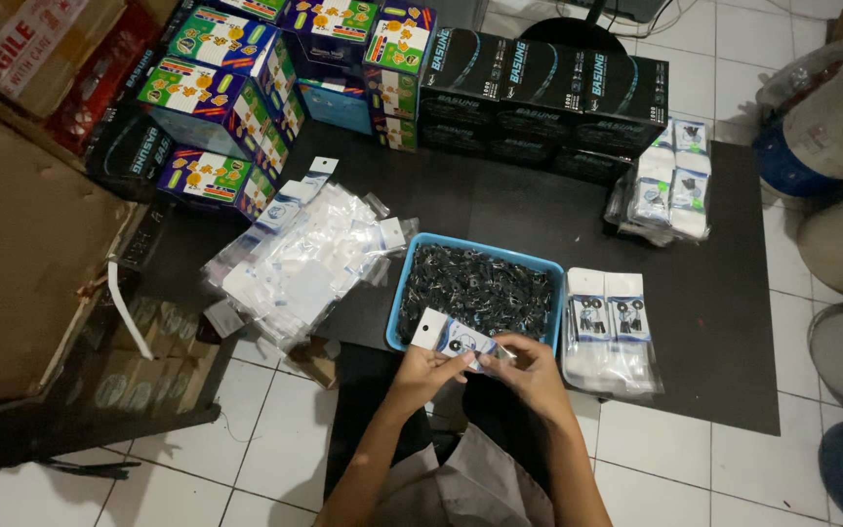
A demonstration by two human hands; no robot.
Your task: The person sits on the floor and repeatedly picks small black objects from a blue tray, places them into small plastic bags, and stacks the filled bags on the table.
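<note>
White floor tiles surround a black mat [714,322] that carries the work, so everything sits within an arm's reach of the person seated at its near edge. A blue tray [404,283] heaped with small dark parts lies just in front of the hands, probably set there so pieces can be picked without stretching. To the tray's right, touching it, a stack of filled packets [609,332] with white header cards is piled flat. To its left a loose heap of empty clear bags [295,259] spreads toward the mat's left edge. Another bundle of filled packets [670,181] rests near the far right corner, and black boxes [543,88] and colourful boxes [217,98] line the far edge, with brown cartons [21,244] off to the left.

Both hands meet over the tray's near rim. The left hand [423,373] pinches a small clear packet [456,339] by its lower left side, fingers curled closed on it. The right hand [529,369] grips the packet's right end with thumb and fingertips nearly shut, seemingly working at its opening. The packet is held tilted, white card up.
</note>
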